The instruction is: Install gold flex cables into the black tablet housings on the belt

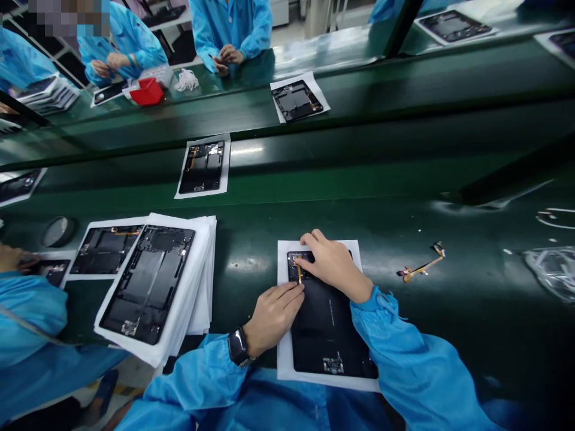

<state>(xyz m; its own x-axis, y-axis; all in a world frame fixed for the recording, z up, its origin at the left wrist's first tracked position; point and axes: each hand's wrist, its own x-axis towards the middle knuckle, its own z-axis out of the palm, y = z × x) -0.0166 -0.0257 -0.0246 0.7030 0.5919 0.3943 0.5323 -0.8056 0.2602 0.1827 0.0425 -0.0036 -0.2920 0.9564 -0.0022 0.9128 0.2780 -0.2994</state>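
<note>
A black tablet back frame (327, 326) lies on a white sheet (284, 365) at the near edge of the green bench. A thin orange flex cable (299, 273) runs down its upper left corner. My left hand (274, 314), with a dark watch on the wrist, has its fingers pressed together, their tips at the lower end of that cable. My right hand (332, 263) rests on the frame's top left corner, fingers curled and pressing down beside the cable's upper end.
A stack of white sheets topped by another frame (148, 284) sits to my left, a further one (105, 248) behind it. A loose orange flex cable (422, 266) lies to the right, plastic wrap (550, 269) beyond. More frames (203, 166) ride the green belt; co-workers' hands (227, 58) work opposite, and a blue sleeve (27, 305) is at my left.
</note>
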